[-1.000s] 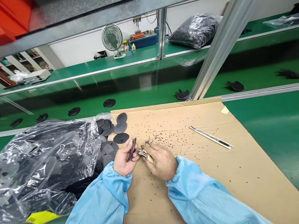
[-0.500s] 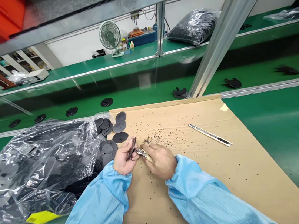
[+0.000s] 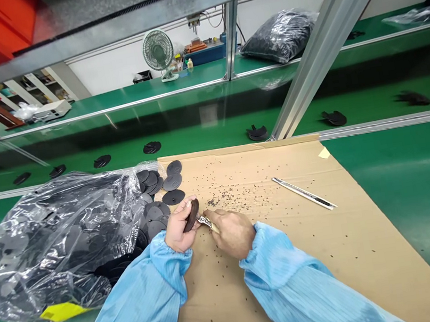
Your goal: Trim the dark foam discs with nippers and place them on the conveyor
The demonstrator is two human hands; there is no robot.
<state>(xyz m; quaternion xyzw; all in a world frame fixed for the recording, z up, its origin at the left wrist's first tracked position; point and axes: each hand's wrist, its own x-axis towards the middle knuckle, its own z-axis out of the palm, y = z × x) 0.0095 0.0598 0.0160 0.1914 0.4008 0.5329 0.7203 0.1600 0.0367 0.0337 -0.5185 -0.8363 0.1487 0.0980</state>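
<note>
Above the cardboard [image 3: 294, 257], the left hand [image 3: 177, 230] should steady its pinched disc [image 3: 192, 215] for the right hand [image 3: 234, 232] (gripping pliers [image 3: 205, 220]).

Through my feed the cardboard sheet [image 3: 362, 225] looks matt and smooth. At its far left corner I make out matt, plastic-looking discs [image 3: 172, 182], and beyond its left edge a glossy, crinkled clear-plastic bag [image 3: 46, 218]. The pliers [image 3: 205, 220] shine like bare metal; the sleeves [image 3: 138, 296] are thin, faintly sheened cloth; the worktop [image 3: 426, 194] is glossy.
</note>
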